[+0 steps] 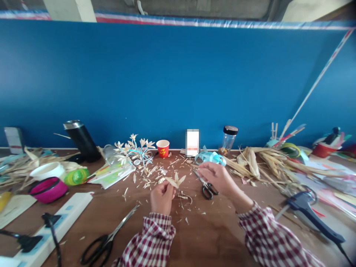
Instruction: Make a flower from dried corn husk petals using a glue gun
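Observation:
Between thumb and fingers, my left hand (162, 198) pinches a pale flower made of dried corn husk (176, 181), its pointed petals spread. My right hand (218, 178) is over the small black-handled scissors (207, 190), its fingers loosely extended to the left with nothing visible in them. Just beyond it lies a curled light-blue ribbon (210, 157). Husk scraps (148, 176) are scattered around my left hand. A bunch of finished husk flowers on blue stems (136, 148) stands farther back to the left.
Large scissors (107, 239) and a power strip (69, 217) lie at front left. A glue gun (311, 215) is at right, below dried corn husks (258, 163). Along the blue partition stand a red paper cup (162, 149), a glass jar (228, 140) and a black flask (82, 141).

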`<state>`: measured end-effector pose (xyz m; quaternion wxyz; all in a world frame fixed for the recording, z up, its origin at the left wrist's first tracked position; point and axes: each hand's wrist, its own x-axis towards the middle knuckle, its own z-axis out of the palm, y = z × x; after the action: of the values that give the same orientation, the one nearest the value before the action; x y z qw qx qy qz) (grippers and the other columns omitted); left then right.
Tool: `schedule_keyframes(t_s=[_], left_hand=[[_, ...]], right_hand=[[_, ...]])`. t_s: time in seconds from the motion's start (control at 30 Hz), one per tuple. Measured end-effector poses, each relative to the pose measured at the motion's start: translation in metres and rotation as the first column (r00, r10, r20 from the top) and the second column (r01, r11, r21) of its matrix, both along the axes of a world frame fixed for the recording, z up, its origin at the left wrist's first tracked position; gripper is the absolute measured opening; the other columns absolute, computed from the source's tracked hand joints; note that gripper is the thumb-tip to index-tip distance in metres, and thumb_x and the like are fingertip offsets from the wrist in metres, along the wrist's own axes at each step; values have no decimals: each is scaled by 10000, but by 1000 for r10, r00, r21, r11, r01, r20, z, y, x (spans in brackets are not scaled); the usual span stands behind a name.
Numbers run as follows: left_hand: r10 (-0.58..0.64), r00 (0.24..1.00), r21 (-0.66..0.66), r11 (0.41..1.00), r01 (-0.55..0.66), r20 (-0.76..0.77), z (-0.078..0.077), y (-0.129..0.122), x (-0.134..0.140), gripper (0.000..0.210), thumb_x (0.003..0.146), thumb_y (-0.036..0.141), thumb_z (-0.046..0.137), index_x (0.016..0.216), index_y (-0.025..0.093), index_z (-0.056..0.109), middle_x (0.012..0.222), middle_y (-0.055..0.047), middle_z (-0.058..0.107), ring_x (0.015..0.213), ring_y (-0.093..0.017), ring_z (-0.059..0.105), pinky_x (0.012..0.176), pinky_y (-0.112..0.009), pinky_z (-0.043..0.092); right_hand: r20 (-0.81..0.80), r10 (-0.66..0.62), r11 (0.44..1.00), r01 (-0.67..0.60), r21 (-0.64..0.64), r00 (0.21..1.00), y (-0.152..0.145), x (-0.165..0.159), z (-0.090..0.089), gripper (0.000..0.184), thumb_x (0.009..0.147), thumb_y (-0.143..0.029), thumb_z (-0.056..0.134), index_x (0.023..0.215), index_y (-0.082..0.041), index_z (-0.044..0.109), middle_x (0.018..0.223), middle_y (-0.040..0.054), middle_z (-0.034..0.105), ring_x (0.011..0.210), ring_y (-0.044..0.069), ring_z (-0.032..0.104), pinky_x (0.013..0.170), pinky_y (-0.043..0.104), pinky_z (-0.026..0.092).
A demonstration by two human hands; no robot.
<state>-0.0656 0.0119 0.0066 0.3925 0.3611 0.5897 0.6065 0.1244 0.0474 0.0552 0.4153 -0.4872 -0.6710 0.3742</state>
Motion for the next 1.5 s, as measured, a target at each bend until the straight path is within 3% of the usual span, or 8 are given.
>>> schedule_keyframes(t_s=[0.13, 0.3, 0.4, 0.63, 0.9, 1.17, 1.37, 1.5], left_hand=[[-31, 999, -7, 1000, 30, -40, -5, 0, 1, 199, 652, 325, 628, 647, 137, 692, 472, 5, 589, 441, -103, 522, 422, -186, 423], [-46, 991, 6, 999, 47, -125, -11, 0, 2, 238, 663, 364, 622, 707, 153, 723, 531, -5, 635, 483, -127, 558, 454, -208, 437], [-44, 992, 11, 999, 46, -120, -14, 1, 3, 253, 658, 377, 628, 729, 157, 732, 543, -10, 649, 518, -152, 592, 479, -220, 452], [-59, 982, 7, 998, 62, -181, -16, 0, 3, 262, 666, 366, 620, 759, 155, 742, 575, -20, 675, 525, -156, 603, 474, -215, 444], [-43, 992, -7, 999, 43, -118, -15, 0, 3, 227, 659, 325, 626, 733, 142, 737, 518, -15, 652, 507, -158, 606, 482, -218, 445], [-18, 988, 7, 1000, 19, -151, -7, -3, 6, 167, 648, 287, 633, 675, 158, 737, 489, -17, 647, 514, -168, 616, 481, -218, 453], [-6, 989, -28, 1000, 2, -147, -5, -4, 7, 209, 662, 315, 619, 697, 145, 736, 536, -29, 673, 531, -172, 626, 484, -221, 458], [-17, 987, -34, 999, 12, -161, -9, -2, 5, 231, 653, 337, 628, 719, 144, 737, 535, -26, 669, 526, -169, 619, 480, -218, 448]], right_hand=[[-156, 117, 989, -130, -73, 981, -22, -5, -1, 258, 820, -394, 560, 917, -156, 586, 705, 24, 625, 603, 118, 561, 541, 232, 443], [-213, 155, 979, -180, -101, 965, -35, -27, -21, 201, 802, -313, 594, 939, -177, 540, 658, -18, 594, 580, 103, 512, 542, 228, 400], [-159, 138, 981, -157, -113, 978, -34, -34, -32, 98, 790, -267, 580, 790, -169, 576, 626, -18, 571, 538, 94, 468, 505, 223, 355], [-25, 158, 986, -159, -55, 987, -31, -31, -34, 124, 783, -219, 535, 818, -175, 645, 672, -5, 602, 558, 101, 471, 513, 216, 344], [-244, 125, 963, -177, -203, 962, -34, -39, -44, 226, 792, -372, 571, 796, -149, 602, 591, -39, 510, 522, 84, 409, 497, 208, 300], [-308, 98, 947, -184, -264, 946, -30, -37, -47, 311, 677, -432, 693, 714, -156, 555, 564, -55, 501, 479, 63, 384, 463, 197, 271], [-540, -36, 898, -210, -386, 841, -35, -47, -53, 356, 668, -495, 690, 699, -169, 549, 576, -53, 483, 481, 61, 409, 475, 194, 347], [-578, -56, 895, -215, -391, 814, -34, -48, -52, 337, 673, -469, 700, 715, -169, 553, 572, -53, 487, 481, 58, 416, 471, 187, 357]])
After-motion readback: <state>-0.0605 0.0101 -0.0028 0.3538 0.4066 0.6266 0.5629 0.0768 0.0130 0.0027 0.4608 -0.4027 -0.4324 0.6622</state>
